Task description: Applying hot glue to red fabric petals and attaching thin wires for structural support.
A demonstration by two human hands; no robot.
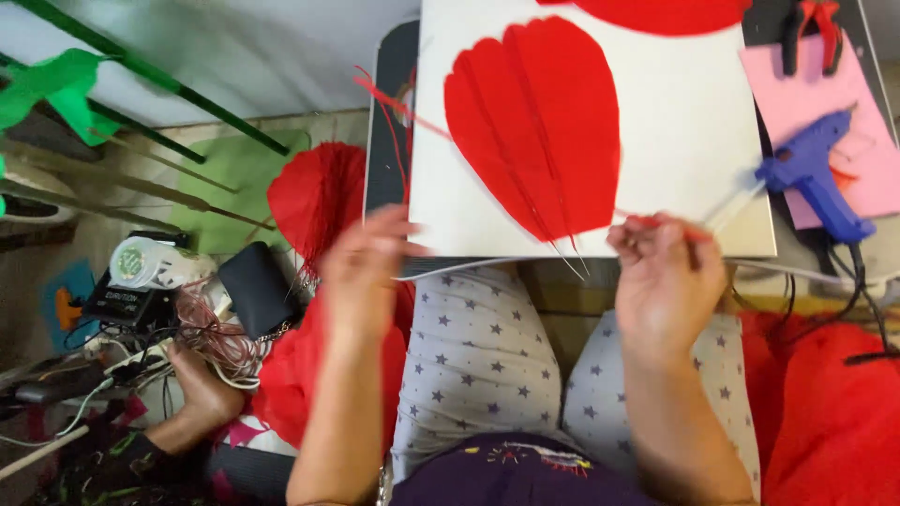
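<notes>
The right hand, low in the middle right of the frame, pinches a thin red strip with its fingers closed on it, just below the big red paper petal that lies on the white sheet near the top. The left hand, in the middle of the frame, touches the sheet's lower left edge, but it is blurry and I cannot tell if it grips. A blue glue gun lies at the upper right on pink paper.

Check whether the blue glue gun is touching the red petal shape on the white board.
Apart. The head view shows the blue glue gun lying off the right edge of the white board, with bare white board showing between it and the red petal shape.
</notes>
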